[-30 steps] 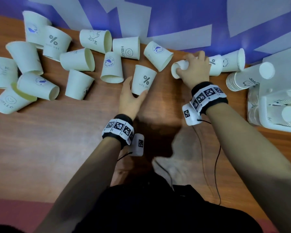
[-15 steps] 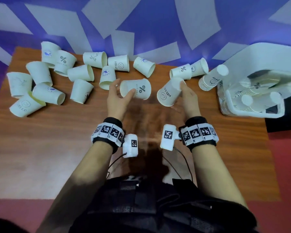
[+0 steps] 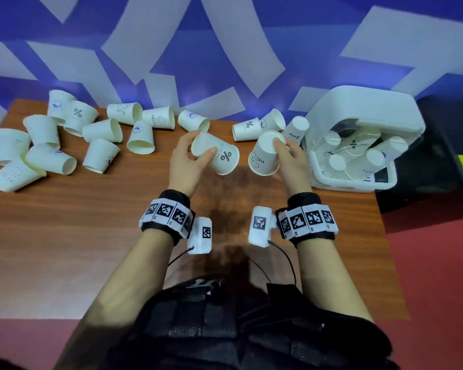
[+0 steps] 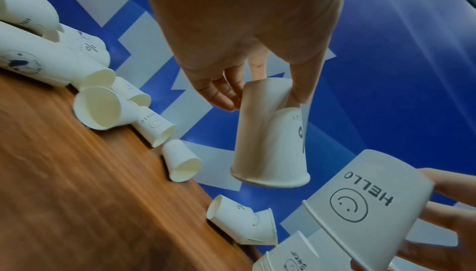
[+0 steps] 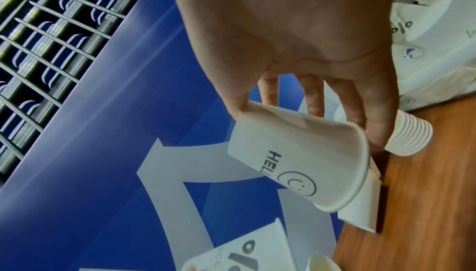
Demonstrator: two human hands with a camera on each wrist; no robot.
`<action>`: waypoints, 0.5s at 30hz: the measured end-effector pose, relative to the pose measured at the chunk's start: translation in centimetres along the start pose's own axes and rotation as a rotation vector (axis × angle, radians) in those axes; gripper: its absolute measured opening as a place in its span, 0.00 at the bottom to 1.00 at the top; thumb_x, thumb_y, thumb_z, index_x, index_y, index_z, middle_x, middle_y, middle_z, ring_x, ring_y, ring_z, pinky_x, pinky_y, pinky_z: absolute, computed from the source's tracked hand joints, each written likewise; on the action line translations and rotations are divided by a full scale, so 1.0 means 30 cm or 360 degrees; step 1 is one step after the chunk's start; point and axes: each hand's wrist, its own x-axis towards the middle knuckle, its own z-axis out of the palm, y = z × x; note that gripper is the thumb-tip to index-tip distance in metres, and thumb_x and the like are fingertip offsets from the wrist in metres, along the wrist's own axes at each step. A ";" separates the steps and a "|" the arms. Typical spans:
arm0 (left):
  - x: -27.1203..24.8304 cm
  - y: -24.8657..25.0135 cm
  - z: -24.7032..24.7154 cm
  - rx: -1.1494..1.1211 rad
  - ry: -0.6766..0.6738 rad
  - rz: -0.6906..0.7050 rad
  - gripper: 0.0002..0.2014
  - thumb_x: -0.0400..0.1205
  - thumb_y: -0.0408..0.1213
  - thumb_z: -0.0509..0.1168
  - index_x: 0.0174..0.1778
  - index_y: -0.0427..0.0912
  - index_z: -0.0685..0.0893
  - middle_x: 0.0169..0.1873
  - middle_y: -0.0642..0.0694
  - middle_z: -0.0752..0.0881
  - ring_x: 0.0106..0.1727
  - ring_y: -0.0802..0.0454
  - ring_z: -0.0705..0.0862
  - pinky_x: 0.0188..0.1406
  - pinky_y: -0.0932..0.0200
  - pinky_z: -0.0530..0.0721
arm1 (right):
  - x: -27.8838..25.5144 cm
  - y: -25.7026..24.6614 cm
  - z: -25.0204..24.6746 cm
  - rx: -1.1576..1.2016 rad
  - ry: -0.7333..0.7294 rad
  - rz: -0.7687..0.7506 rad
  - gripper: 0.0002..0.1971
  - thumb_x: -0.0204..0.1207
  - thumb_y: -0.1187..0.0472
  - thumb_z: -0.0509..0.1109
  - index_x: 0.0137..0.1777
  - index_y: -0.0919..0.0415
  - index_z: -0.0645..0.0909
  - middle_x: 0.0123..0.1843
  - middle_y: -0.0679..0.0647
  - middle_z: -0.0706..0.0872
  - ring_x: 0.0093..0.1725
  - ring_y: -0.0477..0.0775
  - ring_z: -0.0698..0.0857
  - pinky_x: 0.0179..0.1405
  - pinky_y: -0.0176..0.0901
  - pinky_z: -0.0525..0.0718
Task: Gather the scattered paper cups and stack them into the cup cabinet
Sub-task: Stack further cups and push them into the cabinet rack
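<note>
My left hand (image 3: 190, 161) grips a white "%" paper cup (image 3: 219, 157) by its base, lifted off the table with its mouth turned down and to the right; the same cup (image 4: 270, 139) shows in the left wrist view under my left hand (image 4: 260, 92). My right hand (image 3: 286, 156) holds a "HELLO" smiley cup (image 3: 263, 157) by its base, mouth down and to the left, seen also as the HELLO cup (image 5: 298, 165) and HELLO cup (image 4: 365, 200). The two cups hang close, apart. The white cup cabinet (image 3: 364, 116) stands at the right, with stacked cups inside.
Several loose cups (image 3: 99, 132) lie scattered along the far left and middle of the wooden table (image 3: 64, 222). Two cups (image 3: 257, 125) and a nested stack (image 3: 296, 132) lie just left of the cabinet. A dark box (image 3: 449, 145) sits right of the cabinet.
Both hands lifted their cups off the table and drew them toward me and together. The left cup tipped from lying sideways to mouth down; the head view pulled back.
</note>
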 end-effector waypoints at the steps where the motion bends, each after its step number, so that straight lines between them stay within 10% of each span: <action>1: -0.008 0.012 0.032 -0.0002 -0.0003 0.0009 0.25 0.73 0.47 0.72 0.66 0.48 0.78 0.62 0.52 0.82 0.64 0.54 0.78 0.59 0.62 0.77 | 0.008 -0.002 -0.030 -0.0018 0.0005 -0.0019 0.09 0.81 0.54 0.66 0.59 0.49 0.82 0.53 0.43 0.84 0.58 0.46 0.83 0.67 0.59 0.81; 15: -0.155 0.117 0.562 0.0051 -0.0181 0.0128 0.22 0.75 0.44 0.72 0.65 0.44 0.79 0.60 0.51 0.82 0.59 0.58 0.79 0.47 0.78 0.74 | 0.126 0.003 -0.510 -0.0135 0.0010 -0.0338 0.14 0.81 0.60 0.67 0.66 0.57 0.83 0.60 0.42 0.84 0.61 0.37 0.78 0.59 0.24 0.73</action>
